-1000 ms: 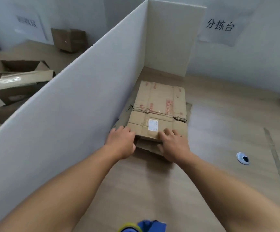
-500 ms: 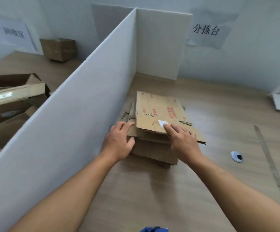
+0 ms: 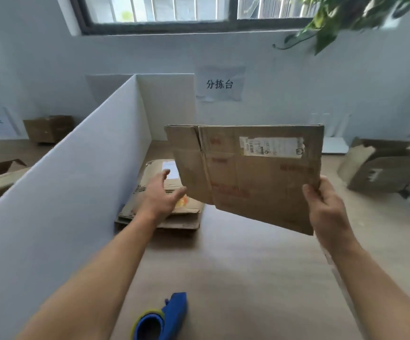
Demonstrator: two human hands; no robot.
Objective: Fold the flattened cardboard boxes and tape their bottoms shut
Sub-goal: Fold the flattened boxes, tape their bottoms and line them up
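Soft daylight comes in through the window (image 3: 159,8) at 12 o'clock, so the room is bright and bluish, with no harsh glare. Faint, diffuse shadows lie on the table (image 3: 248,278) beneath the flat box (image 3: 248,173). Motion blur smears the box's label (image 3: 272,147), the plant (image 3: 341,18) at 1 o'clock and the open carton (image 3: 375,168) at 3 o'clock. Wide-angle distortion bends straight lines near the edges.
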